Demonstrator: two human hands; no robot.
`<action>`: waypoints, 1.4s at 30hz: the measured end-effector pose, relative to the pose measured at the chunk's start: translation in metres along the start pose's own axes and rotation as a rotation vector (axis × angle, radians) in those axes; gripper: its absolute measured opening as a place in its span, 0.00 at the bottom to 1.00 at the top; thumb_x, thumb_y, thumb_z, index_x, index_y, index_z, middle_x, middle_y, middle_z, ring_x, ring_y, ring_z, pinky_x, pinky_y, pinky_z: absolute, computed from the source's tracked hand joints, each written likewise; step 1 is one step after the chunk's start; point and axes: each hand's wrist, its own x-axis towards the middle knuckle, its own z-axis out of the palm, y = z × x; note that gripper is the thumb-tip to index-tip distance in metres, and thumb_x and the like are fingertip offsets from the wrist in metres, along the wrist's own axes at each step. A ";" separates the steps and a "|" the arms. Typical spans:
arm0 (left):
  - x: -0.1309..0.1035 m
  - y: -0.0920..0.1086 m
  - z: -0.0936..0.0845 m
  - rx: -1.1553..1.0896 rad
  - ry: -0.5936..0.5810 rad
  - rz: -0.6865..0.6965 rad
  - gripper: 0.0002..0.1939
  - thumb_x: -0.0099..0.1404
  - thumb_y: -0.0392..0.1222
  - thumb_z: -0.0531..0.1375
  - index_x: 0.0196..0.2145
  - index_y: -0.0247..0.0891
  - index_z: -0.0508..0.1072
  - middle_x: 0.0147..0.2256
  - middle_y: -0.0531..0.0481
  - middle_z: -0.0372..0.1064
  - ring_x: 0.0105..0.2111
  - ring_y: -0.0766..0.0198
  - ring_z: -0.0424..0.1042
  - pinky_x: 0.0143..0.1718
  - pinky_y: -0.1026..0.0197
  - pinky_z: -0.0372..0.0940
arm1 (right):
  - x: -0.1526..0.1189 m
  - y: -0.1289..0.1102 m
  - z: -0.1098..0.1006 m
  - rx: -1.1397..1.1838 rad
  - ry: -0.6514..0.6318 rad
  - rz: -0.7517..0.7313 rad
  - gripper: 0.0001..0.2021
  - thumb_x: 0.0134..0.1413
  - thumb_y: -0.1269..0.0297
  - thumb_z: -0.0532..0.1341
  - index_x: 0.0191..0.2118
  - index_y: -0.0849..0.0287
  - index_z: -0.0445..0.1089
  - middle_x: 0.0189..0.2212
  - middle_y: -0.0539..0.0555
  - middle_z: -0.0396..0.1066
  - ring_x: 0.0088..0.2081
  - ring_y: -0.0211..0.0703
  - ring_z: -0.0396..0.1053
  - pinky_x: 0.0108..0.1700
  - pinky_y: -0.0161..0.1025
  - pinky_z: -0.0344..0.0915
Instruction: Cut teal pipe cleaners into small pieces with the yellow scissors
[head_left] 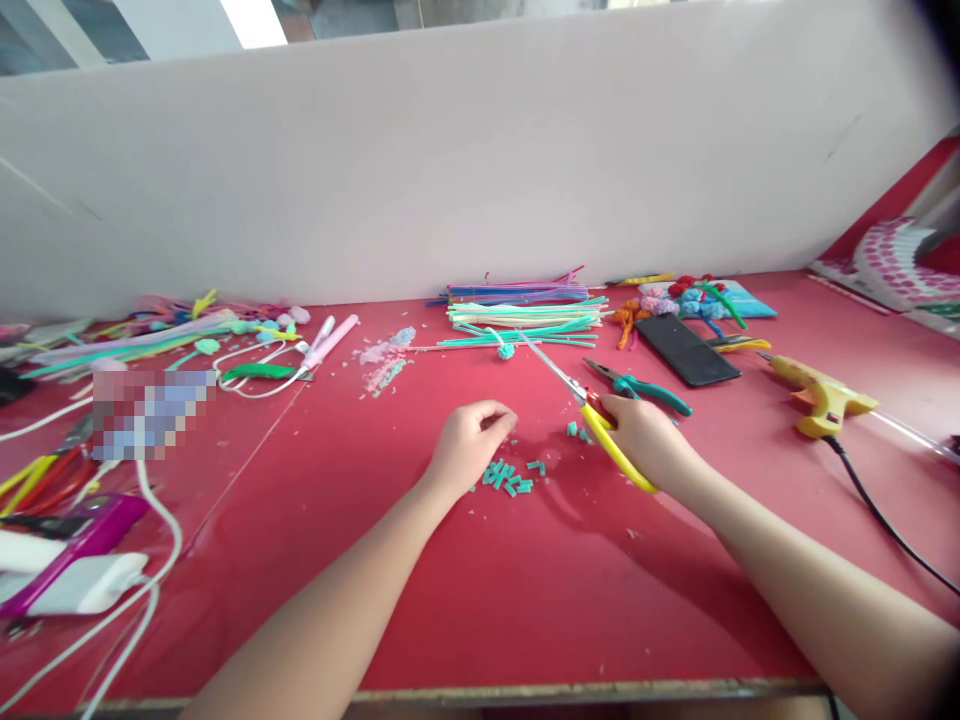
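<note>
My right hand [637, 435] is wrapped round yellow-handled scissors [616, 452], whose long blades point up and left toward the bundles of pipe cleaners. Over the middle of the red table my left hand [472, 440] has its thumb and fingertips pinched together; whatever they hold, if anything, is too small to make out. Just below those fingertips lie several short green cut pieces [508, 478]. A small green fuzzy ball [505, 351] sits by the green pipe cleaners [525, 333]. Teal-handled pliers [637, 385] rest just beyond my right hand.
A black phone [686, 350] and a yellow glue gun [821, 390] with its cord lie at the right. White cables [161, 510], a pink hair-iron-like tool [331, 342], more tools and pipe cleaners crowd the left. A white panel [420, 160] stands along the back edge.
</note>
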 end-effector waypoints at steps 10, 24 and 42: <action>-0.004 0.000 0.002 0.343 -0.078 0.182 0.04 0.51 0.36 0.55 0.28 0.39 0.67 0.29 0.52 0.62 0.28 0.67 0.62 0.31 0.65 0.56 | -0.004 0.000 0.002 -0.072 0.099 -0.037 0.13 0.45 0.54 0.50 0.24 0.59 0.61 0.17 0.51 0.61 0.18 0.35 0.54 0.21 0.32 0.42; -0.011 0.007 0.012 0.358 -0.132 0.158 0.04 0.52 0.37 0.54 0.22 0.38 0.67 0.26 0.52 0.60 0.26 0.67 0.60 0.28 0.64 0.55 | -0.015 -0.012 0.010 0.256 -0.028 -0.140 0.10 0.43 0.59 0.52 0.22 0.60 0.58 0.16 0.46 0.55 0.19 0.31 0.49 0.21 0.31 0.43; -0.019 0.022 0.016 0.113 -0.174 0.161 0.03 0.52 0.37 0.56 0.25 0.38 0.70 0.25 0.52 0.62 0.26 0.67 0.61 0.26 0.64 0.55 | -0.031 -0.028 0.004 0.541 -0.159 -0.178 0.08 0.45 0.61 0.50 0.26 0.61 0.61 0.19 0.46 0.57 0.22 0.31 0.52 0.22 0.30 0.47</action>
